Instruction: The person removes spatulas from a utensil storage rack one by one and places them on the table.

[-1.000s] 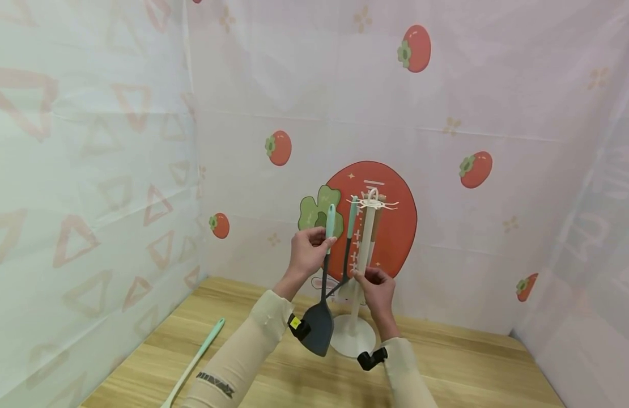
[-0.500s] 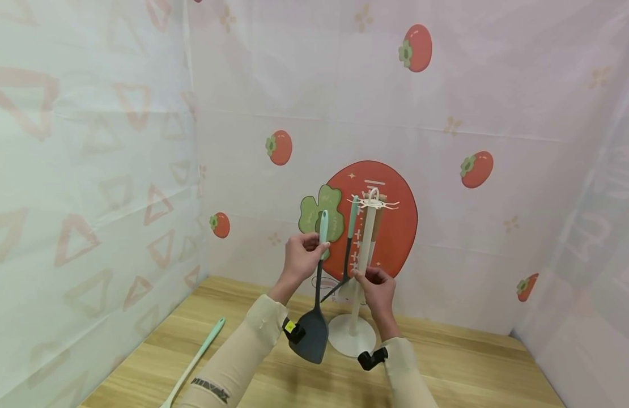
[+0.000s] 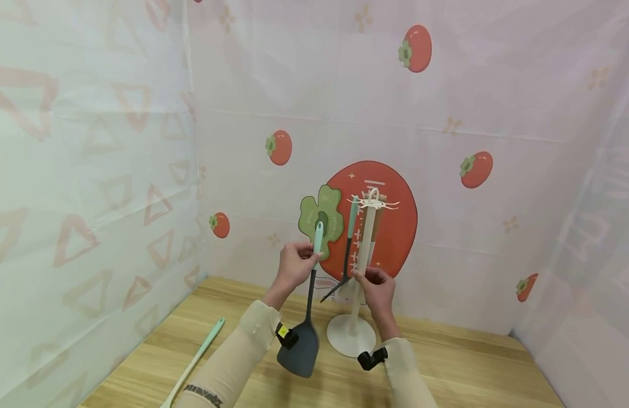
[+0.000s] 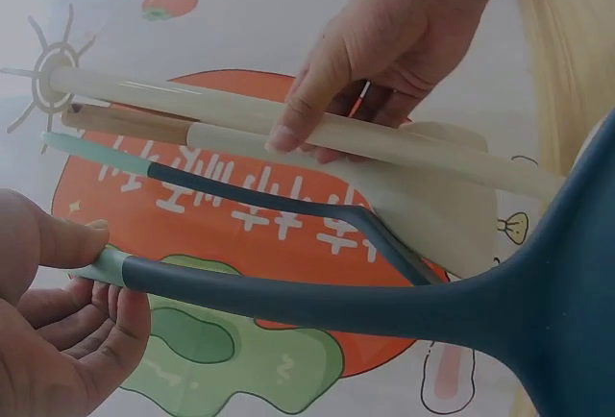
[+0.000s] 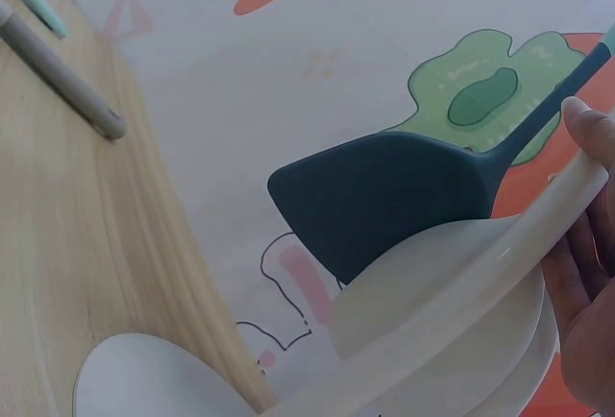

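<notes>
My left hand (image 3: pixel 293 265) pinches the mint handle of a dark spatula (image 3: pixel 304 357), its wide blade hanging down over the table. To the right, my right hand (image 3: pixel 379 292) grips the pole of a white utensil stand (image 3: pixel 364 243), thumb and fingers on either side. Hooks ring the top of the stand. A dark turner (image 5: pixel 384 201) with a mint handle hangs there. Beside it hangs a pale utensil with a brown handle (image 4: pixel 135 122); its broad head is partly hidden behind the pole and my right hand in the left wrist view.
A pale utensil with a mint handle (image 3: pixel 209 334) lies on the wooden table (image 3: pixel 233 294) at the left, its far end cut off. A grey-brown handle (image 5: pixel 67 76) also lies there. Printed cloth walls (image 3: pixel 314 85) stand close behind and on both sides.
My left hand has moved left and down with the spatula, away from the stand, uncovering more of the hanging turner. The right hand stays on the pole.
</notes>
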`<state>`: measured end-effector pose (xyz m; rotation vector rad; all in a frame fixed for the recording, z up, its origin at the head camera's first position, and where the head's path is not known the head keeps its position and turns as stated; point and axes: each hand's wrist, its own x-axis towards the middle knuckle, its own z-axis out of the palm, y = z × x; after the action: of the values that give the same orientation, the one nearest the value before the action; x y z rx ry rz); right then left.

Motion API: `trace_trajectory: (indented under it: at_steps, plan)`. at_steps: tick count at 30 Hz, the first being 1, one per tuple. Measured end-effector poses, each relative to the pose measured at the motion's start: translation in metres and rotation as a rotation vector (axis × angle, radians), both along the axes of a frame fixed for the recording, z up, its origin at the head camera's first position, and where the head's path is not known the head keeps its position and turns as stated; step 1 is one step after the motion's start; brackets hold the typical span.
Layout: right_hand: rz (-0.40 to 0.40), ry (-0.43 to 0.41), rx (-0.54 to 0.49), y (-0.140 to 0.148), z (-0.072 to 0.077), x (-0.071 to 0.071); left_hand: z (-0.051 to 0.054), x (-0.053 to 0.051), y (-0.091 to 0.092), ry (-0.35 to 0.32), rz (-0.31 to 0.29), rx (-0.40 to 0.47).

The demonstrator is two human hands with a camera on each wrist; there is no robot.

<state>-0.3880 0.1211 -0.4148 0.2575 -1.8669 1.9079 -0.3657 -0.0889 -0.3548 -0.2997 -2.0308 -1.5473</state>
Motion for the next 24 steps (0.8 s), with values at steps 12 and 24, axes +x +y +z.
trace_trajectory:
  at_steps: [12, 24]
  plan:
    - [0.002, -0.016, -0.001, -0.001, -0.001, -0.001, -0.019, -0.003, -0.008, -0.108, 0.024, -0.030]
    - [0.005, -0.002, -0.001, 0.000, -0.001, -0.001, -0.036, -0.010, -0.018, -0.188, 0.095, -0.074]
